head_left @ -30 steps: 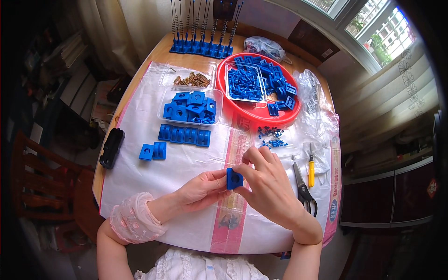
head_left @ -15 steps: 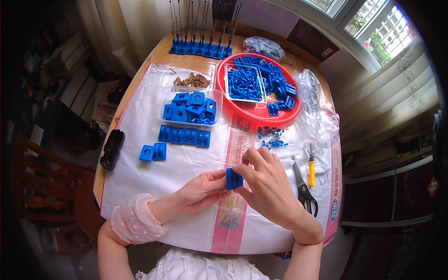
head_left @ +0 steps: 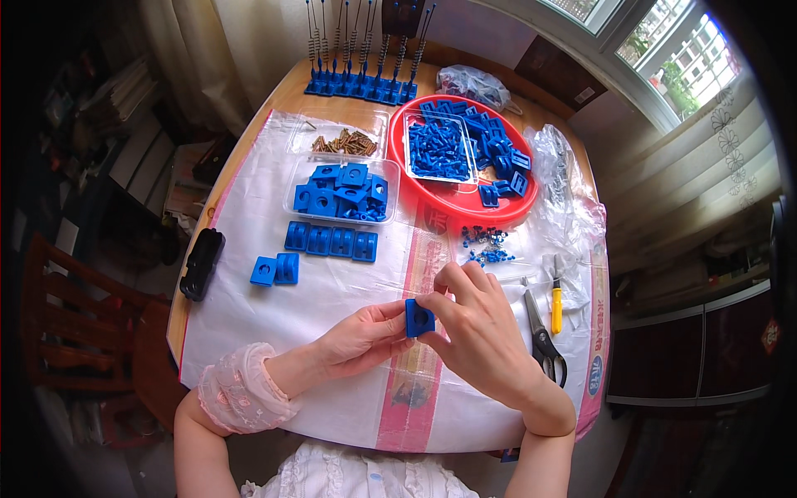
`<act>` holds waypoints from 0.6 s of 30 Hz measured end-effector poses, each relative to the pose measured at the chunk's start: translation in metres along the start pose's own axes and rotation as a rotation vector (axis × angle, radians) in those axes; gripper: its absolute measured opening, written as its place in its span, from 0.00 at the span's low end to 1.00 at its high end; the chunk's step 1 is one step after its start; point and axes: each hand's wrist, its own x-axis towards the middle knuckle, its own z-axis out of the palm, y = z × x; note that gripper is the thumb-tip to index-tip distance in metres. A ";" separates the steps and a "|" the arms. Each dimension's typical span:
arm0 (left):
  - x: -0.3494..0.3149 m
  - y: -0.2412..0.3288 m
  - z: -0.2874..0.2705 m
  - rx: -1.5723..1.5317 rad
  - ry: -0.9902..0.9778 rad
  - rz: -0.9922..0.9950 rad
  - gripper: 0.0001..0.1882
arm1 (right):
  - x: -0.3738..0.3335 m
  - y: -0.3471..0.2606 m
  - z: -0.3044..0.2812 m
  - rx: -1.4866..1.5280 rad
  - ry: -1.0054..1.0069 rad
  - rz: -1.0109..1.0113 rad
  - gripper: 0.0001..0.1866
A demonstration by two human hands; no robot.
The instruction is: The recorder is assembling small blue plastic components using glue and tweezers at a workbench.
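Note:
A square blue plastic block with a round hole is held between both hands above the middle of the sheet. My left hand pinches its left side. The fingertips and thumb of my right hand grip it from the right, at top and bottom. Left of the hands sit two similar blue blocks side by side. Behind those, several more blue blocks stand in a row before a clear plastic tub heaped with blue pieces.
A red round tray holds blue parts. Brass screws lie in a clear lid; tiny blue and metal bits are scattered nearby. Scissors, a yellow-handled knife and a black case flank the sheet. Spring-topped blue pieces stand behind.
Both hands keep the same grip on the blue block. The whole view has shifted very slightly; nothing on the table has been moved.

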 end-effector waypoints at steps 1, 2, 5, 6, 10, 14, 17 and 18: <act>-0.001 0.001 0.001 0.000 0.003 -0.001 0.21 | 0.000 0.000 0.000 -0.003 -0.001 0.000 0.17; -0.001 0.001 0.002 -0.001 0.006 -0.003 0.21 | 0.000 0.000 0.000 -0.006 -0.003 0.000 0.17; 0.000 0.001 0.001 -0.004 0.014 -0.007 0.21 | 0.000 0.001 0.001 -0.012 -0.013 -0.001 0.17; -0.001 0.001 0.001 -0.002 0.019 -0.003 0.21 | 0.000 0.001 0.001 -0.012 -0.010 -0.001 0.17; 0.000 0.001 0.003 0.004 0.029 0.002 0.21 | 0.000 0.000 0.001 -0.011 0.004 0.001 0.18; 0.000 0.001 0.002 0.006 0.040 0.002 0.21 | 0.000 0.001 0.002 -0.001 0.017 -0.005 0.18; 0.000 0.001 0.001 0.003 0.031 0.004 0.21 | 0.000 0.000 0.001 0.004 0.014 -0.003 0.18; 0.000 0.001 0.001 0.005 0.034 0.003 0.21 | 0.000 0.000 0.001 0.005 0.014 -0.002 0.18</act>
